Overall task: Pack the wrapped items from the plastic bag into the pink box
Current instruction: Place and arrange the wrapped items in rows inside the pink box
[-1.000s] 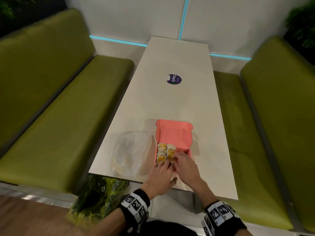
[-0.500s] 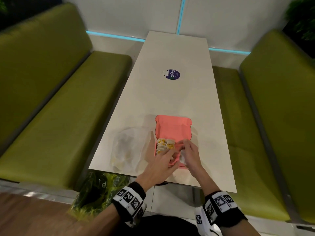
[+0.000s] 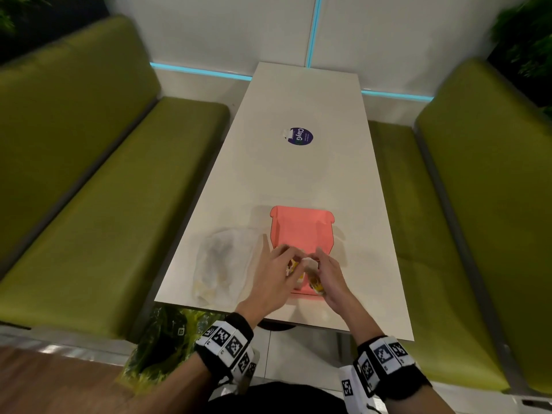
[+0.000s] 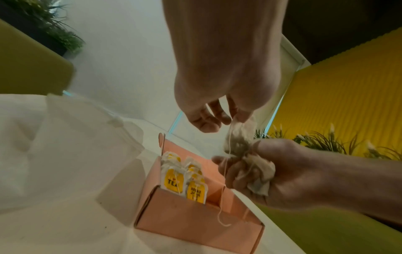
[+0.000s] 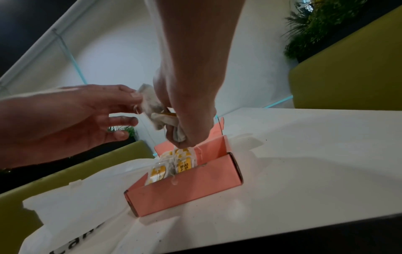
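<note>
Above the half-filled pink box (image 4: pixel 195 221) on the surface (image 3: pixel 298 174), the right hand (image 4: pixel 282 173) clutches a bunch of tea bags (image 4: pixel 259 171) while the left hand (image 4: pixel 219 96) pinches one free, the plastic bag (image 3: pixel 224 264) apparently not yet emptied.

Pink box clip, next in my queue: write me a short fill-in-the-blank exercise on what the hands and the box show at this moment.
1. The right hand grips a crumpled bunch of tea bags above the ____ box.
2. The tags already standing in the box are ____ in colour.
3. The left hand pinches one tea bag from the bunch between thumb and ____.
4. The plastic bag lies on the table to the ____ of the box.

Missing words: pink; yellow; fingers; left
</note>
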